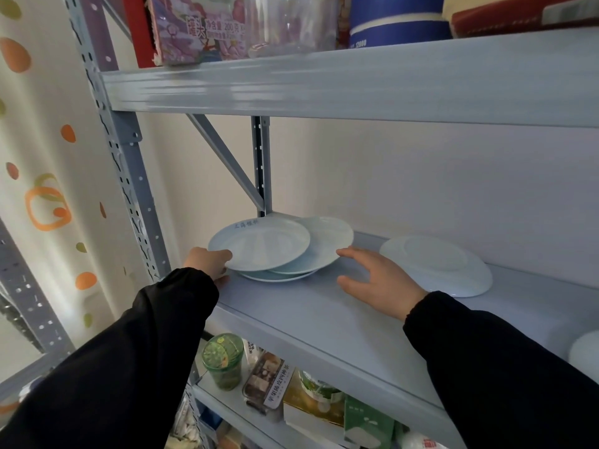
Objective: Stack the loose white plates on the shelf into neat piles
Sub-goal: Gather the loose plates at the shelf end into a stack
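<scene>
While reaching onto the grey shelf (324,312), grips with the left hand (207,261) the near rim of the top plate (262,243) on a lopsided pile (321,244) (three plates, fanned out) at the back left; holds the right hand (382,281) splayed, empty, just beside the pile's right edge; further right, apart, an upturned plate (436,264)

Four white plates showed on the middle shelf board (291,306). Three that could be told apart overlapped in a loose pile at the left: the top plate (259,243), the second plate (327,244) and the bottom plate (278,276). One upturned plate (434,264) lay alone at the right. One more white rounded thing (585,351) was cut off at the right edge, too little in view to name. There were two grips, the left grip (209,262) and the right grip (379,281). Three shelf boards were in view. The far upper shelf board (324,89) held one clear jar (288,24) and one blue tub (398,24). The near lower shelf board (227,406) held one green-lidded jar (223,361).
</scene>
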### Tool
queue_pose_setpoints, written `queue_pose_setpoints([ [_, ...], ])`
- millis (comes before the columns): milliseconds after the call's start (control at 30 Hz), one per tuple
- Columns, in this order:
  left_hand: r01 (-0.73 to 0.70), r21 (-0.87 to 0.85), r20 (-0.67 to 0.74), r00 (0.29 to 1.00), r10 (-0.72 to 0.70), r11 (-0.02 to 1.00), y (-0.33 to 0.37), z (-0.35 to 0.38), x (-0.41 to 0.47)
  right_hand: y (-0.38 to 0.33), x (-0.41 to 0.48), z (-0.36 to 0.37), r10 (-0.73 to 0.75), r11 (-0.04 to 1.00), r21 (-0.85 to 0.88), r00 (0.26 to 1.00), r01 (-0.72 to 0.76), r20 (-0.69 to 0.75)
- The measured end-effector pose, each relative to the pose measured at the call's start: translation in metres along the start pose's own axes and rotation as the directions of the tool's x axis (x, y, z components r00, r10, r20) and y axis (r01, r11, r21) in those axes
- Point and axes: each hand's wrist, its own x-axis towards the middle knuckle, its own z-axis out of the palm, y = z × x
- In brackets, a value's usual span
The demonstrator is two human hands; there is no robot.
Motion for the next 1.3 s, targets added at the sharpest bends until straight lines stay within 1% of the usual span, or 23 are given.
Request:
queue_pose_setpoints([
  [200, 0.002, -0.001, 0.007, 1.000, -0.002, 1.000, -0.002, -0.003, -0.002, 0.000, -0.002, 0.000, 0.000, 1.000, 0.002, 1.000, 0.000, 0.003],
  [333, -0.018, 0.041, -0.005, 1.000, 0.018, 0.999, 0.000, -0.004, -0.010, 0.000, -0.004, -0.002, 0.002, 1.000, 0.003, 1.000, -0.002, 0.001],
  [400, -0.076, 0.145, -0.050, 0.995, 0.084, 0.987, 0.003, -0.008, -0.016, 0.000, -0.006, -0.003, 0.001, 1.000, 0.000, 1.000, -0.001, -0.005],
  [433, -0.126, 0.247, -0.085, 0.985, 0.151, 0.961, 0.005, -0.010, -0.018, 0.000, -0.007, -0.004, 0.001, 1.000, -0.002, 1.000, -0.001, -0.009],
  [500, -0.217, 0.461, -0.135, 0.941, 0.309, 0.860, 0.010, -0.014, -0.022, 0.001, -0.009, -0.008, -0.001, 1.000, -0.005, 1.000, 0.001, -0.013],
  [567, -0.317, 0.569, -0.115, 0.883, 0.455, 0.759, 0.016, -0.016, -0.027, 0.003, -0.011, -0.012, -0.003, 1.000, -0.009, 1.000, 0.003, -0.018],
  [667, -0.505, 0.638, 0.040, 0.776, 0.629, 0.582, 0.024, -0.008, -0.039, 0.004, -0.014, -0.021, 0.003, 1.000, -0.012, 0.999, -0.004, -0.043],
  [733, -0.602, 0.653, 0.167, 0.706, 0.689, 0.459, 0.029, 0.003, -0.050, 0.005, -0.016, -0.027, 0.000, 1.000, -0.016, 0.999, -0.001, -0.052],
  [833, -0.708, 0.642, 0.318, 0.595, 0.738, 0.294, 0.035, 0.024, -0.072, 0.007, -0.021, -0.037, -0.015, 0.999, -0.040, 0.998, 0.013, -0.065],
  [900, -0.755, 0.622, 0.389, 0.529, 0.755, 0.208, 0.037, 0.039, -0.087, 0.012, -0.025, -0.043, -0.014, 0.998, -0.061, 0.997, 0.009, -0.077],
  [1100, -0.826, 0.560, 0.535, 0.416, 0.735, 0.060, 0.034, 0.084, -0.124, 0.031, -0.039, -0.060, 0.051, 0.996, -0.060, 0.992, -0.058, -0.114],
  [1300, -0.865, 0.498, 0.650, 0.330, 0.684, -0.056, 0.030, 0.128, -0.151, 0.057, -0.054, -0.070, 0.114, 0.991, -0.058, 0.983, -0.123, -0.146],
])
